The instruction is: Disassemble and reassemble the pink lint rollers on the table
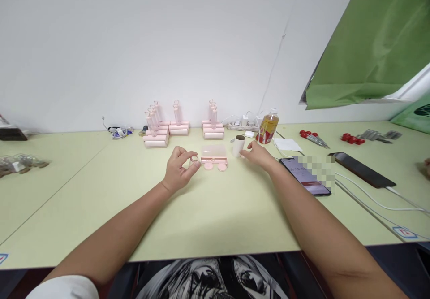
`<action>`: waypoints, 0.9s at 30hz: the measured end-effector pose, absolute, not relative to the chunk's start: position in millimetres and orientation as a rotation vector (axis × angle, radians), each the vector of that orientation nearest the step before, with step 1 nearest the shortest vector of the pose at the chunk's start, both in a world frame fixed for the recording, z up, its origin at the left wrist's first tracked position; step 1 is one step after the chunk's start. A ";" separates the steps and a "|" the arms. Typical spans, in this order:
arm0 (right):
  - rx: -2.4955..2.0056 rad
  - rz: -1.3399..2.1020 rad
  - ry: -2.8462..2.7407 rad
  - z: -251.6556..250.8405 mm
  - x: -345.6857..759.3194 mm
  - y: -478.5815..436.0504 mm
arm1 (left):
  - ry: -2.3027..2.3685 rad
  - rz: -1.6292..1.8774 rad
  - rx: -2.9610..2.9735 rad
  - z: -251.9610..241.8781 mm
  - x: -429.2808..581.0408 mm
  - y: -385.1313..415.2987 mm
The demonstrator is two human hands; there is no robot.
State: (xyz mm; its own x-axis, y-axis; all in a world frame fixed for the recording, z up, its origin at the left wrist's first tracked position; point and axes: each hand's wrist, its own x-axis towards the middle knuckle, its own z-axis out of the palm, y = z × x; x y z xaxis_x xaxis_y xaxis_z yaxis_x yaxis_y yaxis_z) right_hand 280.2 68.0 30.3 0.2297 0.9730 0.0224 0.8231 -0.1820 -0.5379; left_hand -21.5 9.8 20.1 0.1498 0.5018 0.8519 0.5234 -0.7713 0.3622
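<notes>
My left hand (179,169) has its thumb and index finger closed on a small pink-rimmed clear piece (194,159), partly hidden by the fingers. My right hand (258,154) is at the lower right side of an upright white paper roll (238,146) with a brown cardboard core, its fingers curled against it. Between the hands lies a pink roller holder (215,160), with a clear plastic cover (214,150) behind it. Two pink discs, a left one (208,166) and a right one (222,167), rest in front of the holder.
Several pink lint rollers (156,142) stand along the wall. A drink bottle (268,127), a power strip (239,126) and white paper (287,144) are at the back right. Two phones, one lit (304,175) and one dark (363,169), lie right with cables. Red-ended tools (314,138) sit beyond.
</notes>
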 end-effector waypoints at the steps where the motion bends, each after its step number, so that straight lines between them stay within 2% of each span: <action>1: -2.059 0.441 -1.644 32.8 279.2 66.9 | -1.067 -1.724 -2.380 19.1 -21.7 10.1; 8: -1.760 0.590 -1.615 42.7 258.5 51.3 | -1.010 -1.777 -2.400 15.6 -20.4 10.0; 13: -1.252 1.237 -1.604 38.2 227.0 33.9 | -0.976 -1.720 -2.405 16.1 -15.9 2.1; 15: -1.088 1.385 -1.565 36.2 217.3 28.9 | -1.004 -1.668 -2.438 15.3 -14.3 -0.4; 19: -0.912 1.453 -1.442 34.6 210.6 26.1 | -1.041 -1.592 -2.504 13.9 -13.2 -0.9; 27: -0.873 1.402 -1.309 32.3 211.2 29.2 | -1.168 -1.426 -2.685 11.2 -14.7 1.9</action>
